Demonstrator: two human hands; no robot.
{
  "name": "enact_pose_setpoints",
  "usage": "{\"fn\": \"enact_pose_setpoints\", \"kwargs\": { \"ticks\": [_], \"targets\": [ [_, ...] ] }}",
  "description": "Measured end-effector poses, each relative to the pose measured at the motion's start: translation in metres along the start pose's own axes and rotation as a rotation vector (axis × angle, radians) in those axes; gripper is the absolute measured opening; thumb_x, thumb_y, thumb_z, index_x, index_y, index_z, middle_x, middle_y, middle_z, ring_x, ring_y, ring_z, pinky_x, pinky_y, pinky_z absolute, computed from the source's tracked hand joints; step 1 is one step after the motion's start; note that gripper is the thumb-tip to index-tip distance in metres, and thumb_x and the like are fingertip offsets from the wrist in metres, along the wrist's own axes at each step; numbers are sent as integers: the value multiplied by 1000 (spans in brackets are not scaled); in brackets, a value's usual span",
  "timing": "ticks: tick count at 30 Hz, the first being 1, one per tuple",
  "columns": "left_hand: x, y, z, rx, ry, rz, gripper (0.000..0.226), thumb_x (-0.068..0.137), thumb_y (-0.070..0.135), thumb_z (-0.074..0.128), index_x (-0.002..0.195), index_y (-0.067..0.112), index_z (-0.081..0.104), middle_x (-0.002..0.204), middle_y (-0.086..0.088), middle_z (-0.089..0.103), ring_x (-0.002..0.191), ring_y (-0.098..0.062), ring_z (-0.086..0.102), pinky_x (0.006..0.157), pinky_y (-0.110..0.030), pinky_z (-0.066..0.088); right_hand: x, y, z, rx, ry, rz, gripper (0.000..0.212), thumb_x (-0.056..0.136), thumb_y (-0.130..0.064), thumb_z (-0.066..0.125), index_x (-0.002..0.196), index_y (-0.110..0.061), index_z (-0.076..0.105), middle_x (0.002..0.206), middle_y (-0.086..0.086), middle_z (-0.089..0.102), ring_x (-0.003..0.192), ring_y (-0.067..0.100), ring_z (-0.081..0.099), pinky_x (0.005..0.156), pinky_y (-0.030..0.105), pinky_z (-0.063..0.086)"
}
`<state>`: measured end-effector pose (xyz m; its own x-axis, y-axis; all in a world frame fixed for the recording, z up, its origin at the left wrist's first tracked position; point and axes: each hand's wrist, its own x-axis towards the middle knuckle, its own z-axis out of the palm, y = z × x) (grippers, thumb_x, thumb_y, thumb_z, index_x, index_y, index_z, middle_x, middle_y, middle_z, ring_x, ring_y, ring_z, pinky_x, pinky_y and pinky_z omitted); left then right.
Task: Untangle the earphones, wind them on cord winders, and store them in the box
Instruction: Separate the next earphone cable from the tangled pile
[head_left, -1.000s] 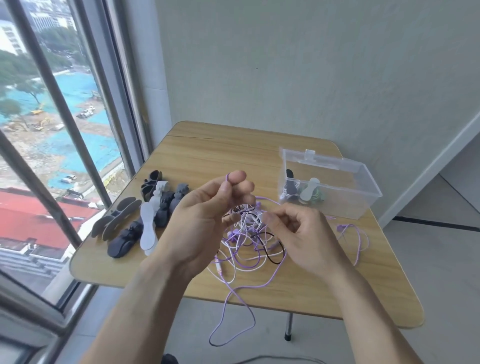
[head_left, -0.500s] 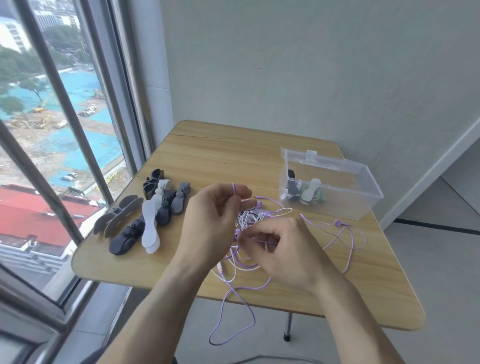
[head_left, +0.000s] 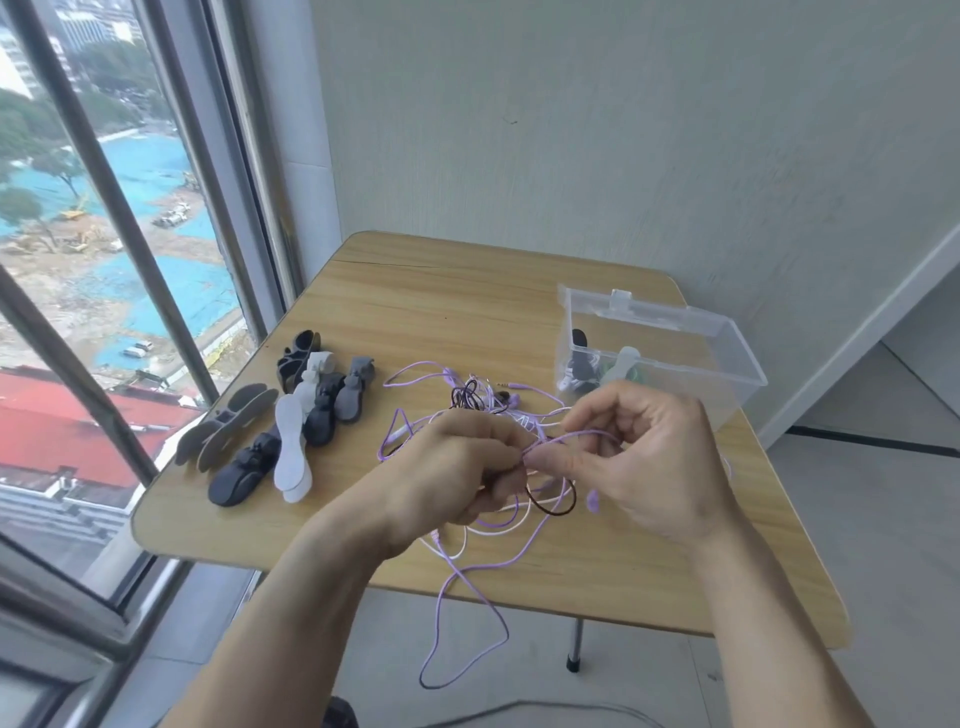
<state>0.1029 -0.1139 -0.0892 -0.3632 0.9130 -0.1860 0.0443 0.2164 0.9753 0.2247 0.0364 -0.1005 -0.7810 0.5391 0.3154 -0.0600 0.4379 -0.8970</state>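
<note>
Hands meet over the bench (head_left: 467, 312): your left hand (head_left: 452, 467) and right hand (head_left: 649, 457) both pinch the purple cord of the tangled earphones (head_left: 483, 405). Cord winders (head_left: 291, 415) lie left; the clear box (head_left: 660, 353) sits far right, holding two wound sets.

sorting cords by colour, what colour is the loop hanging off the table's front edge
Light purple. The hanging loop shows best in the head view, below the table edge.
</note>
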Motion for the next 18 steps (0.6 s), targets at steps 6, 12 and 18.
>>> {"fn": "enact_pose_setpoints", "kwargs": {
  "ticks": [6,12,18],
  "targets": [
    [-2,3,0,-330,2,-60,33,100,17,40,68,16,51,64,-3,25,51,-16,20,44,-25,9,3,0,-10,-4,0,33,27,69,-39,81,69,-13,72,55,11,61,46,16,47,41,23,39],
    [-2,5,-1,-632,-95,217,26,93,8,47,106,-1,67,91,-13,72,74,-22,69,43,-20,37,6,5,-8,-126,-124,73,44,92,-57,57,64,-26,69,51,3,39,51,16,35,49,28,28],
    [-3,13,3,-843,16,232,22,82,7,57,92,6,76,108,-20,72,97,-24,74,36,-15,40,4,-1,7,-161,-293,195,56,89,-58,53,58,-15,71,46,-4,31,43,6,31,51,17,33]
  ]
}}
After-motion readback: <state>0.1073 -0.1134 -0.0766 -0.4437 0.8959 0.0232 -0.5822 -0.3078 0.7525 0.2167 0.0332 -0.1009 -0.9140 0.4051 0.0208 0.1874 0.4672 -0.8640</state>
